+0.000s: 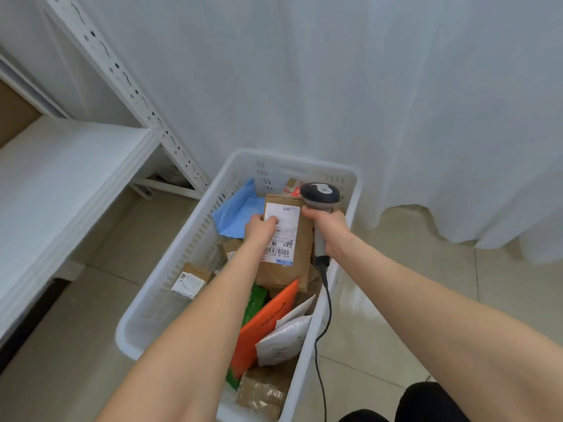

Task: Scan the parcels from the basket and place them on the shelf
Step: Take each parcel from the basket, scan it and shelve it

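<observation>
The left hand [260, 228] grips a brown parcel [289, 242] by its white label, over a white basket [182, 269] of packages on the floor. The right hand [330, 231] holds a corded scanner [320, 194] just beside it. A white shelf [61, 178] stands left.

The scene is lit brightly and evenly by soft, diffuse light; no single source can be made out. The white curtain [365, 86] and shelf [61, 178] are rendered pale, almost washed out. Only faint shadows are cast on the floor [396, 300]. Straight lines are bowed near the edges, and the left wall of the basket [146, 315] is slightly blurred.
</observation>
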`<state>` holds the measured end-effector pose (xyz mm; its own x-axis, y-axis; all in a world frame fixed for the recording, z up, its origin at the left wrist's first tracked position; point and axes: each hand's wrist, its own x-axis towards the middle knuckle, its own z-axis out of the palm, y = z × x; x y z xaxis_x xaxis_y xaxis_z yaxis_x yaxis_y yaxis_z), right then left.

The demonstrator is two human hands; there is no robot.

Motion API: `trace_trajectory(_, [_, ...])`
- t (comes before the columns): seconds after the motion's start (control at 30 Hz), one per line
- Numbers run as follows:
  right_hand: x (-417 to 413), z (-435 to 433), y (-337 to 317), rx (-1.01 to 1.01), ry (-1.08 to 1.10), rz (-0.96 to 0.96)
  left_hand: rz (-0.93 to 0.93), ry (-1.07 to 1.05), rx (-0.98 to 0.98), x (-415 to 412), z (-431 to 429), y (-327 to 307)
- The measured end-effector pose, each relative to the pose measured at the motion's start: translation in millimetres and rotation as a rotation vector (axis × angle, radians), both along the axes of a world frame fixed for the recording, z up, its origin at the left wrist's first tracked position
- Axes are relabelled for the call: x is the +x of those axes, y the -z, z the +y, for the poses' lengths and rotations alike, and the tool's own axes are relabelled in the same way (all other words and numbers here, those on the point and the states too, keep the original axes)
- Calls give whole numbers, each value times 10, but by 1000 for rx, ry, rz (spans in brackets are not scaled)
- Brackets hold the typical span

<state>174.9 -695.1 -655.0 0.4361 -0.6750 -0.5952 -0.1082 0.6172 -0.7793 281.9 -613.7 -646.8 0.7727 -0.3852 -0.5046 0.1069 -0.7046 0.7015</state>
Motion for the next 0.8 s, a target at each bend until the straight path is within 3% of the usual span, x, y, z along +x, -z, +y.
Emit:
trace_trajectory(0.3, [238,407,-1700,121,51,-130,29,-183,-260,229,697,-1859])
trace_trajectory(0.67, [350,1179,-4134,193,-68,-141,-115,-109,-255,322,1622,-4520])
trace_trajectory(0.8, [319,1445,-4785,187,-153,-170,-77,-236,-314,352,2025,-5213])
